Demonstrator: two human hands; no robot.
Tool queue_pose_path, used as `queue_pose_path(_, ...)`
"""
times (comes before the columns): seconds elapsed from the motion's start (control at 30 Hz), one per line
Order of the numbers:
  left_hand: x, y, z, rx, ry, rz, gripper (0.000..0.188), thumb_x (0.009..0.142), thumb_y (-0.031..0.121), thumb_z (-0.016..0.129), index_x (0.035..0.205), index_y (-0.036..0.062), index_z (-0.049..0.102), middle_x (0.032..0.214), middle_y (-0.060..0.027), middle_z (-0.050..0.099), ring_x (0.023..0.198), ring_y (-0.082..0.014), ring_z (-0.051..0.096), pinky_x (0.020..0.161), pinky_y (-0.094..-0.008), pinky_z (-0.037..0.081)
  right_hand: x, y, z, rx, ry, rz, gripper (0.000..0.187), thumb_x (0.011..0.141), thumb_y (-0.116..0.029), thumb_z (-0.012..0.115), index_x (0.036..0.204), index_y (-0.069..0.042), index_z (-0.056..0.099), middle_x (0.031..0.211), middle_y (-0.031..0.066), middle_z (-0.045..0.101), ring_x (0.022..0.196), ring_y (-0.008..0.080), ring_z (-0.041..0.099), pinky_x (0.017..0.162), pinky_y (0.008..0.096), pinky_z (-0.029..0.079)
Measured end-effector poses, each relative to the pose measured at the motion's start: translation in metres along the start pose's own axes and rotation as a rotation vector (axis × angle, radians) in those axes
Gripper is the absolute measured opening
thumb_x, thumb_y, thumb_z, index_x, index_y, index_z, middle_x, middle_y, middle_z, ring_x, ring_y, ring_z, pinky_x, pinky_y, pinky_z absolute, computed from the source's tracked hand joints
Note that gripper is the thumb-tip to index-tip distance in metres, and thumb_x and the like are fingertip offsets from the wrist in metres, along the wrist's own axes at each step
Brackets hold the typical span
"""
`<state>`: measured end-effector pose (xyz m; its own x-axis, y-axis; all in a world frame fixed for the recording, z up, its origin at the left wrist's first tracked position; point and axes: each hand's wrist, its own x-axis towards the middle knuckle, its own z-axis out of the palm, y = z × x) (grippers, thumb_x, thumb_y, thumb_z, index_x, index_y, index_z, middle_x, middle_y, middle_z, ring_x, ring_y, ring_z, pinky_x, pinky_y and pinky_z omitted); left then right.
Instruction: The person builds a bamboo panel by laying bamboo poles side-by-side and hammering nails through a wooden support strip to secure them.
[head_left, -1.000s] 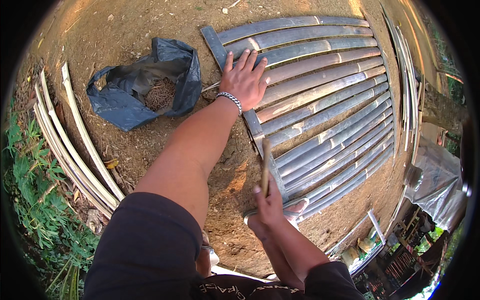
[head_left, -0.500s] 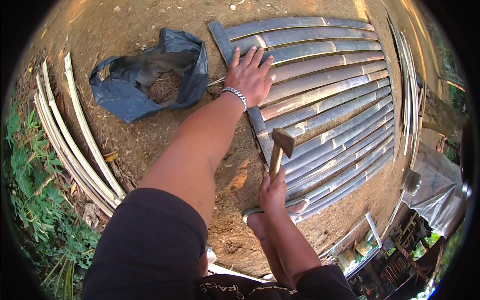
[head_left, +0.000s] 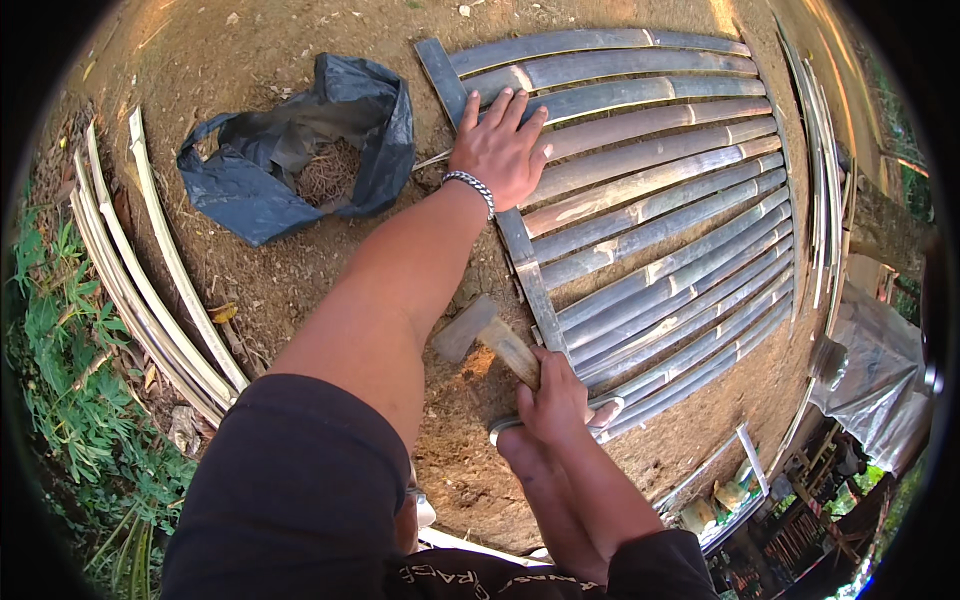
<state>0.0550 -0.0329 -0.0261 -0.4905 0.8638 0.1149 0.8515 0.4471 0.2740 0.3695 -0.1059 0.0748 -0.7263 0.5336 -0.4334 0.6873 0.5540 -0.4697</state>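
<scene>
My left hand (head_left: 500,150) lies flat, fingers spread, on a panel of split bamboo slats (head_left: 660,210) laid side by side on bare earth, pressing near the grey crosspiece (head_left: 520,250) that runs across their ends. A metal bracelet (head_left: 470,187) circles that wrist. My right hand (head_left: 555,395) grips the wooden handle of a hammer (head_left: 485,335), whose head points left, just above the ground beside the lower end of the crosspiece.
A dark plastic bag (head_left: 300,150) holding a pile of rusty nails lies open left of the panel. Loose pale bamboo strips (head_left: 150,290) lie along the left by green plants (head_left: 70,400). More strips (head_left: 825,200) edge the panel's right side. A tarp-covered structure (head_left: 870,370) stands lower right.
The hammer has swung from upright over the slats down to the left, its head now low beside the crosspiece. My left hand has stayed pressed on the slats.
</scene>
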Motion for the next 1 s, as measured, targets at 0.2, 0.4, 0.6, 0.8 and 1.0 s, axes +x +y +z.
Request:
queue_pose_path(0.2, 0.0, 0.001, 0.001, -0.029, 0.002, 0.002, 0.057, 0.107, 0.044, 0.042, 0.157, 0.0175, 0.047, 0.164, -0.0121, 0.041, 0.155, -0.0291, 0.033, 0.129, -0.0568, 0.014, 0.019, 0.022, -0.024, -0.091, -0.248, -0.041, 0.05, 0.081, -0.017, 0.074, 0.127, -0.01, 0.057, 0.109, 0.0178, 0.065, 0.094, 0.04, 0.069, 0.08, 0.0493, 0.056)
queue_pose_path(0.4, -0.001, -0.001, 0.003, -0.031, 0.027, 0.009, 0.056, 0.107, 0.045, 0.043, 0.156, 0.0172, 0.048, 0.163, -0.0128, 0.043, 0.154, -0.0295, 0.034, 0.128, -0.0576, 0.015, 0.061, 0.049, -0.041, -0.187, -0.077, 0.012, 0.049, 0.083, -0.016, 0.071, 0.13, -0.012, 0.057, 0.108, 0.0158, 0.065, 0.093, 0.0396, 0.068, 0.08, 0.0497, 0.056)
queue_pose_path(0.6, 0.0, -0.001, 0.002, -0.039, 0.034, 0.008, 0.057, 0.107, 0.046, 0.043, 0.155, 0.017, 0.049, 0.162, -0.013, 0.044, 0.153, -0.0296, 0.035, 0.128, -0.0576, 0.015, 0.055, 0.047, -0.056, -0.263, -0.196, -0.19, 0.053, 0.082, -0.017, 0.072, 0.132, -0.014, 0.057, 0.107, 0.0139, 0.063, 0.092, 0.0398, 0.068, 0.08, 0.0507, 0.057)
queue_pose_path(0.8, -0.001, -0.002, 0.004, -0.03, 0.032, 0.005, 0.057, 0.107, 0.046, 0.042, 0.155, 0.0174, 0.049, 0.162, -0.0128, 0.044, 0.153, -0.0296, 0.035, 0.128, -0.0575, 0.014, 0.052, 0.056, -0.056, -0.245, -0.19, -0.156, 0.056, 0.079, -0.016, 0.076, 0.132, -0.017, 0.058, 0.104, 0.0123, 0.063, 0.09, 0.0375, 0.068, 0.077, 0.0484, 0.057)
queue_pose_path(1.0, 0.0, 0.0, 0.003, -0.023, 0.034, 0.0, 0.057, 0.107, 0.046, 0.042, 0.156, 0.0181, 0.048, 0.163, -0.0123, 0.043, 0.154, -0.0289, 0.034, 0.128, -0.0572, 0.014, 0.072, 0.059, -0.061, -0.344, -0.091, -0.052, 0.059, 0.079, -0.019, 0.077, 0.134, -0.016, 0.058, 0.105, 0.0092, 0.064, 0.093, 0.0333, 0.069, 0.077, 0.0447, 0.058)
